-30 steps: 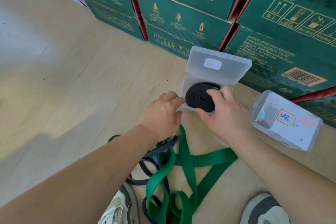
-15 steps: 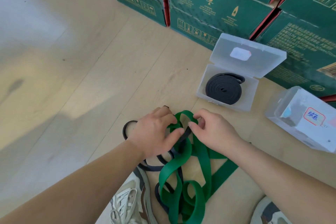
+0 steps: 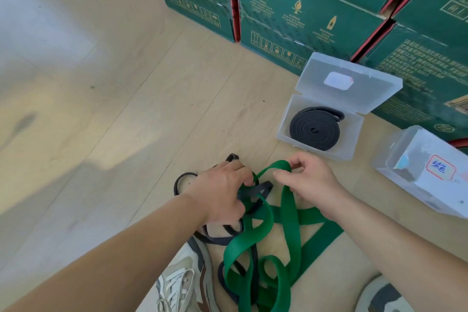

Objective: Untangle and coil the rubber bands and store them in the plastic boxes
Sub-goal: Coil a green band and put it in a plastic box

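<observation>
Head view: just in front of the open box [image 3: 354,143], which held a coiled black band [image 3: 315,130], the green band [image 3: 288,210] lay tangled with a dark band [image 3: 257,189] on the floor. The right hand [image 3: 311,180] pinched a green loop between thumb and forefinger. The left hand [image 3: 222,192] curled its fingers round the dark band. A closed box [image 3: 430,180] lay right of the open one.

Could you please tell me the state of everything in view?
Open plastic box: lid up.
Coiled black band: wound flat inside it.
Green band: uncoiled, tangled on floor.
Loose black band: tangled with the green.
Second plastic box: on its side, lid unclear.
Left hand: grips loose black band.
Right hand: pinches green band.
</observation>
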Motion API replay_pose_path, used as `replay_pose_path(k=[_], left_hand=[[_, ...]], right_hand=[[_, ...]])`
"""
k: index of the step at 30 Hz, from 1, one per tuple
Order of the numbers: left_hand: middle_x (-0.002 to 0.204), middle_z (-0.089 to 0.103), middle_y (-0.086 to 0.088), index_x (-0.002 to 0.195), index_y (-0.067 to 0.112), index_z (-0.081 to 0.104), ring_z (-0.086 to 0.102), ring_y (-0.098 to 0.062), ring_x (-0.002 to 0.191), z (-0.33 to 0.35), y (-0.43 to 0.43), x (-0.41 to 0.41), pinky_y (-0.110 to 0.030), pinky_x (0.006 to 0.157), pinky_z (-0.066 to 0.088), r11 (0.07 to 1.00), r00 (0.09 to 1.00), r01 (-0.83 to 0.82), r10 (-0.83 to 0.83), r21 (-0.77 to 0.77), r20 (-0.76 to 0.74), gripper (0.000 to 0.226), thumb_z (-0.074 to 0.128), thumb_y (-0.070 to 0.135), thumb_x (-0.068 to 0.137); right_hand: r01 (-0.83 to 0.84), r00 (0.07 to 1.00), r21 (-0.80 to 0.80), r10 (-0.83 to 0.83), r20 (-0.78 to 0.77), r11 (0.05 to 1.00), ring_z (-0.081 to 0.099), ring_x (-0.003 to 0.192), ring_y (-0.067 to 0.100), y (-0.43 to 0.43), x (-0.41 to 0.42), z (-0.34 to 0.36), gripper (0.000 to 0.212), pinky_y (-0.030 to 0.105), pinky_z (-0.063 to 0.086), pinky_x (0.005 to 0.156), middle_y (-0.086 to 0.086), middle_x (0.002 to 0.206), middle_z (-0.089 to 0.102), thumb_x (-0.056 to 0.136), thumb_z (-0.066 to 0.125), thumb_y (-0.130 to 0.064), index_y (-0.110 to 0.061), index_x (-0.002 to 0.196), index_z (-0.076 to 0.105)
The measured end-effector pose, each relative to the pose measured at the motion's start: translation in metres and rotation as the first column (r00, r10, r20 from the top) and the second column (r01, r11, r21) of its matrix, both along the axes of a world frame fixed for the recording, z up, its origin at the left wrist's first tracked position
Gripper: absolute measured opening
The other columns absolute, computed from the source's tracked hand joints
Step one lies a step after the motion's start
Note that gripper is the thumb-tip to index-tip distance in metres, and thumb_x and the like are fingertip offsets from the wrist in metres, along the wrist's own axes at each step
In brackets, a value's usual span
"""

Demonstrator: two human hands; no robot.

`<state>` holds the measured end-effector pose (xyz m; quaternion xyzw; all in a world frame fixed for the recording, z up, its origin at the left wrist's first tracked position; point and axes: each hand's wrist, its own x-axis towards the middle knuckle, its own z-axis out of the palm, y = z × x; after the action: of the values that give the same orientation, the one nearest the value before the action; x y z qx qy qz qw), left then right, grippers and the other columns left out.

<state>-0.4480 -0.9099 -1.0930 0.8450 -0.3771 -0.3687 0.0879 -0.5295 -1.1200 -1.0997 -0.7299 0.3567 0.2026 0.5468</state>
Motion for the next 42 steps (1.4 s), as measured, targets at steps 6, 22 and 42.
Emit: replay_pose_path(k=[6,22,42], left_hand=[[0.1,0.061,0.014,0.11,0.03,0.055,0.059,-0.003,0.082,0.03,-0.034,0.019,-0.023,0.07,0.048,0.949,0.944,-0.299,0.279,-0.098,-0.175,0.037,0.072,0.042,0.079],[0.06,0.053,0.01,0.071,0.028,0.054,0.053,-0.012,0.058,0.257,-0.04,0.003,-0.026,0.056,0.042,0.899,0.949,-0.187,0.06,-0.397,-0.31,0.016,0.06,0.024,0.086],[0.066,0.052,0.001,0.1,0.03,0.068,0.049,-0.013,0.061,0.426,-0.048,-0.08,-0.034,0.06,0.044,0.485,0.942,-0.33,0.228,-0.81,-0.248,0.014,0.077,0.025,0.09]], right_hand=[[-0.057,0.969,-0.159,0.093,0.229,0.986,0.047,0.051,0.007,-0.012,0.017,0.073,0.026,0.016,0.037,0.051,-0.006,0.063,0.058,0.069,0.092,-0.034,-0.026,0.08,0.07],[-0.233,0.8,-0.211,0.311,0.512,0.949,0.061,0.064,0.034,0.006,0.004,0.33,0.039,0.053,0.054,0.06,0.011,0.082,0.074,0.062,0.082,-0.052,-0.025,0.086,0.065],[0.147,0.449,-0.084,0.009,0.894,0.986,0.071,0.093,0.026,0.025,-0.088,0.533,0.022,0.041,0.063,0.077,-0.004,0.108,0.077,0.086,0.074,-0.033,-0.02,0.1,0.063]])
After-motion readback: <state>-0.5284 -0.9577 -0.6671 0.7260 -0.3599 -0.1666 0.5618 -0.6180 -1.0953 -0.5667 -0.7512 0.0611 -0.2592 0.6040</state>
